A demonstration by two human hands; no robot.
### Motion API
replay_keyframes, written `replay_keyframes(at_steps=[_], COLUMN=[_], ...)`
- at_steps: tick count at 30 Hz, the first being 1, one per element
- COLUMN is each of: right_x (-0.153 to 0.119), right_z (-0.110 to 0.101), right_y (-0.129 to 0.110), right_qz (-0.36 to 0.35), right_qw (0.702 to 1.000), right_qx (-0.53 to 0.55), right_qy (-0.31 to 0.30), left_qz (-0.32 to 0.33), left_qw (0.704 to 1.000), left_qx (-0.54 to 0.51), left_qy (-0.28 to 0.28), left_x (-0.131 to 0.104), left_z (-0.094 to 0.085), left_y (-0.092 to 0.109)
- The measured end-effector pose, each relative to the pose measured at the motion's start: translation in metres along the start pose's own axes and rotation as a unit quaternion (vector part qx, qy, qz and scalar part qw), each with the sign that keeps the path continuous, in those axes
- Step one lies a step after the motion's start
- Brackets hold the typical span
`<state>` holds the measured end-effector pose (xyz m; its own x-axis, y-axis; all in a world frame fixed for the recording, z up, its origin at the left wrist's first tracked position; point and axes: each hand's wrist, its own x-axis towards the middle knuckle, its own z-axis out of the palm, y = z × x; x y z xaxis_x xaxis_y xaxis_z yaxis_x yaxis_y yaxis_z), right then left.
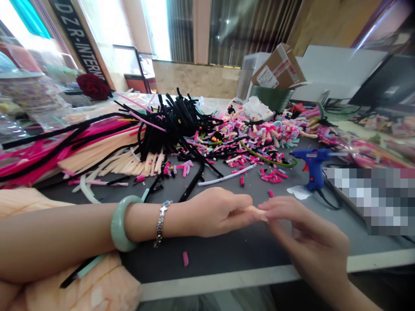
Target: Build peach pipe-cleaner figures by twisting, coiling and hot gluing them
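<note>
My left hand (223, 212), with a green bangle and a silver bracelet on its wrist, is closed around a small cream-coloured fuzzy piece (258, 211). The fingertips of my right hand (304, 233) pinch the other end of that piece, so both hands meet above the grey table (233, 252). Most of the piece is hidden by the fingers. A pink stub (185, 258) lies below my left hand, near the table's front edge.
A blue glue gun (313, 166) stands at the right with its cord. Cream stems (106, 151), black stems (181, 114) and many cut pink pieces (274, 175) cover the table's back and left. A cardboard box (279, 69) sits behind.
</note>
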<state>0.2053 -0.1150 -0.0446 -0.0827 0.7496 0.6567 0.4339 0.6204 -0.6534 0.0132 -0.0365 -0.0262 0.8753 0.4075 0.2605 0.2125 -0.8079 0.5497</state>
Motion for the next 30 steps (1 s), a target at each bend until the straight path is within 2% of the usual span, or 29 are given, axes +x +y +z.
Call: replay_keyframes(at_steps=[16, 23, 30], right_x=[0.005, 0.004, 0.003], right_z=[-0.009, -0.009, -0.013], right_y=[0.002, 0.003, 0.01], right_qz=[0.03, 0.091, 0.088], right_qw=[0.999, 0.986, 0.991], right_qx=[-0.031, -0.138, -0.095], right_qy=[-0.031, -0.007, -0.041], left_qz=[0.001, -0.014, -0.016], left_qw=[0.999, 1.0, 1.0], left_qx=[0.041, 0.021, 0.01], left_qy=[-0.019, -0.007, 0.011], left_x=[0.0, 0.0, 0.0], left_z=[0.0, 0.0, 0.0], left_y=[-0.003, -0.002, -0.001])
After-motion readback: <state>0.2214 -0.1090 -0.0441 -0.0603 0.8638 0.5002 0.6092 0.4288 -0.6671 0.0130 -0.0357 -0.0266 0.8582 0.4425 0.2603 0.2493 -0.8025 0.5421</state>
